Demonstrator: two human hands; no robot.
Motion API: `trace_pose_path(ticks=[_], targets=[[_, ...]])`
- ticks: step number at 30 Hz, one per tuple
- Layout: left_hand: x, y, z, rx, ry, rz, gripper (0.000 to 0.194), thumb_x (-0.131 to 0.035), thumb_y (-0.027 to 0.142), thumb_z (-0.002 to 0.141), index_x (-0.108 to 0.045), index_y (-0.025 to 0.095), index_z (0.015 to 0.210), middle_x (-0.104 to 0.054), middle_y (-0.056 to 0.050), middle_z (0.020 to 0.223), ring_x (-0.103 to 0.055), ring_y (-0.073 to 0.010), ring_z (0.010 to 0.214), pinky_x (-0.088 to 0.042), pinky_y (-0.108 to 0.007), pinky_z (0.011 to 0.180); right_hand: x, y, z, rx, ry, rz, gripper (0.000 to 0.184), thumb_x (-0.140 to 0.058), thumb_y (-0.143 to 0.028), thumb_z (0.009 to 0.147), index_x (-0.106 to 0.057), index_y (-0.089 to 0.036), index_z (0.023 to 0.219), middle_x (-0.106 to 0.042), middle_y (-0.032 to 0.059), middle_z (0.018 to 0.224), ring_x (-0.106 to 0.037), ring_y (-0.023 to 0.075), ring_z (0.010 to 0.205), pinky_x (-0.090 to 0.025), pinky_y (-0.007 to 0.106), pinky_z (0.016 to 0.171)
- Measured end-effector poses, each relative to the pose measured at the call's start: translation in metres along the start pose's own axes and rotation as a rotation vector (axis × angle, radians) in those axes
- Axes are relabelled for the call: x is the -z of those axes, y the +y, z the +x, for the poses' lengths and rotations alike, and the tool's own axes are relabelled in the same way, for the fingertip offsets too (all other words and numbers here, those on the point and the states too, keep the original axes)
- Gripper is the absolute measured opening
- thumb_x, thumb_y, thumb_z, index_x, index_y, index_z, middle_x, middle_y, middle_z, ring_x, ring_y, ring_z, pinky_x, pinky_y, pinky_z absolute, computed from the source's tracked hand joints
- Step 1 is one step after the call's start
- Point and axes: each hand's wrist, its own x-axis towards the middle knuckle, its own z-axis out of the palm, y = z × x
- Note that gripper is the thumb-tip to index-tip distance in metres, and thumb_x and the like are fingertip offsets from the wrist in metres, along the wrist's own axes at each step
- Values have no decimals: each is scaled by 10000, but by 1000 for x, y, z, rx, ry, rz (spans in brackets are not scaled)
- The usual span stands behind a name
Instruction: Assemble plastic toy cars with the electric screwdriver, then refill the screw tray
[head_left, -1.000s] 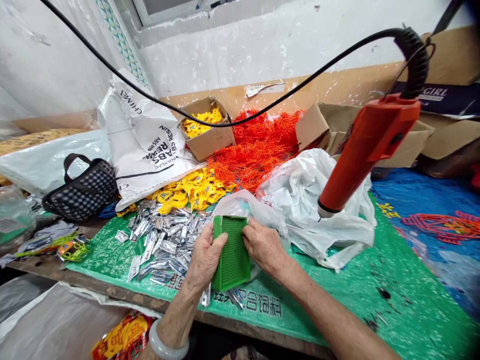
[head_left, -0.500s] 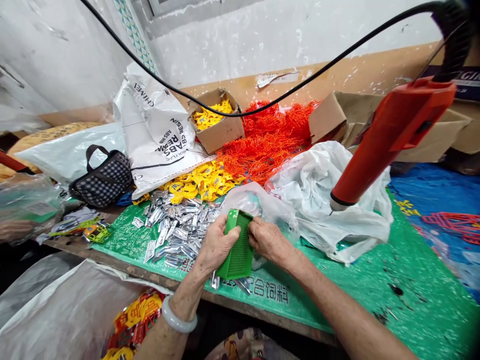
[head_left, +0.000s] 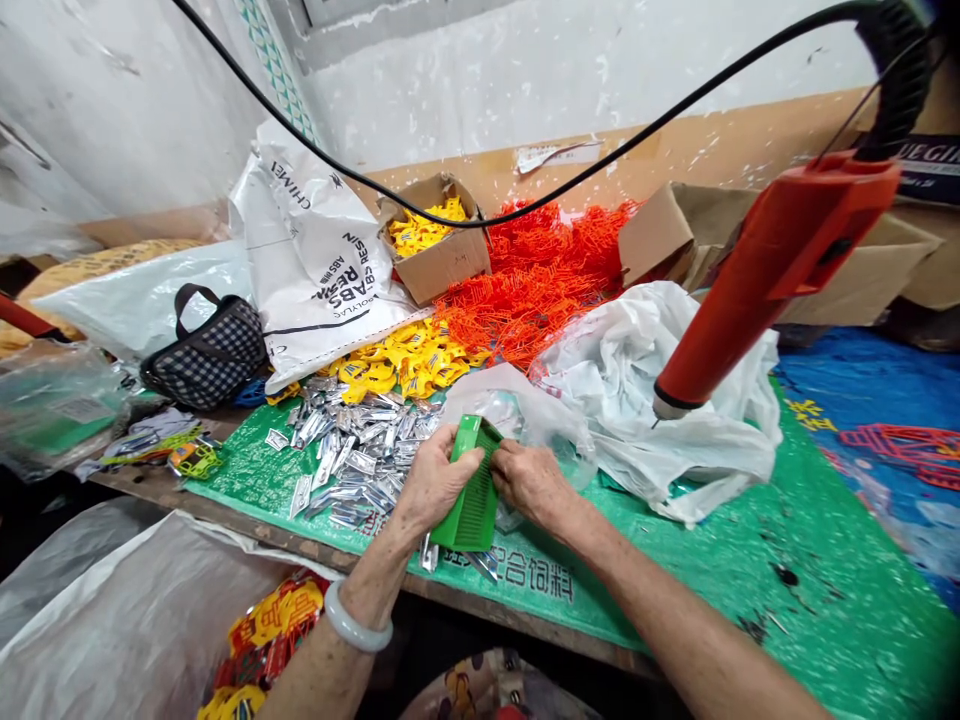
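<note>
A green plastic tray-like part point(head_left: 466, 510) with ribbed inner walls is tilted up over the table's front edge. My left hand point(head_left: 439, 480) grips its left side, the thumb lying across the near wall. Closed fingers of my right hand point(head_left: 534, 484) press at its upper right edge; whether they also pinch something small is hidden. Just left of my hands lies a heap of shiny silver pieces point(head_left: 360, 462). Behind it are loose yellow plastic parts point(head_left: 409, 362). A clear plastic bag point(head_left: 517, 400) lies crumpled right behind the green part.
A red electric screwdriver point(head_left: 772, 290) hangs at the right over a white plastic bag point(head_left: 660, 390). Orange-red plastic parts point(head_left: 540, 270) are piled at the back beside a cardboard box point(head_left: 442, 270). An open sack point(head_left: 150, 610) holding red and yellow pieces stands below left.
The green part has turned slightly in my hands, and my right fingers have shifted a little left along its edge. Another person's hand at the far left has gone from view.
</note>
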Motion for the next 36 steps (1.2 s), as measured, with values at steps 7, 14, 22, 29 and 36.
trace_pose_path(ticks=[7, 14, 22, 29, 36], targets=[[-5, 0, -2, 55, -63, -37, 337, -696, 226, 644, -652, 174, 974, -702, -10, 844, -641, -205, 785, -492, -297, 702, -6, 10, 5, 20, -23, 98, 148, -523, -128, 822, -663, -164, 791, -691, 103, 869, -601, 191, 725, -352, 281, 619], [3, -5, -2, 171, -100, -178, 391, -700, 180, 610, -620, 162, 992, -710, -10, 846, -647, -181, 740, -495, -278, 664, 0, 37, 7, -29, -107, 326, 96, -526, -125, 742, -584, -187, 698, -567, -35, 625, -490, 110, 579, -326, 211, 538], [20, -15, -10, 270, -117, -473, 386, -748, 226, 633, -609, 172, 989, -742, -33, 836, -684, -188, 686, -535, -305, 667, 11, 40, 1, -256, -72, 292, 130, -498, -83, 712, -479, -200, 658, -454, -55, 554, -400, 106, 522, -245, 244, 527], [27, -21, -9, 264, -78, -622, 341, -750, 201, 634, -637, 163, 953, -753, -51, 839, -692, -194, 690, -538, -288, 648, 18, 25, -4, -266, 50, 303, 158, -508, -35, 706, -534, -190, 712, -496, -39, 611, -436, 118, 588, -303, 241, 578], [14, -15, -11, 221, -20, -662, 371, -755, 205, 621, -633, 156, 968, -748, -45, 805, -697, -212, 691, -538, -306, 649, 11, -11, -15, 62, 141, 416, 125, -581, -102, 824, -634, -201, 769, -624, 19, 815, -580, 159, 794, -444, 277, 737]])
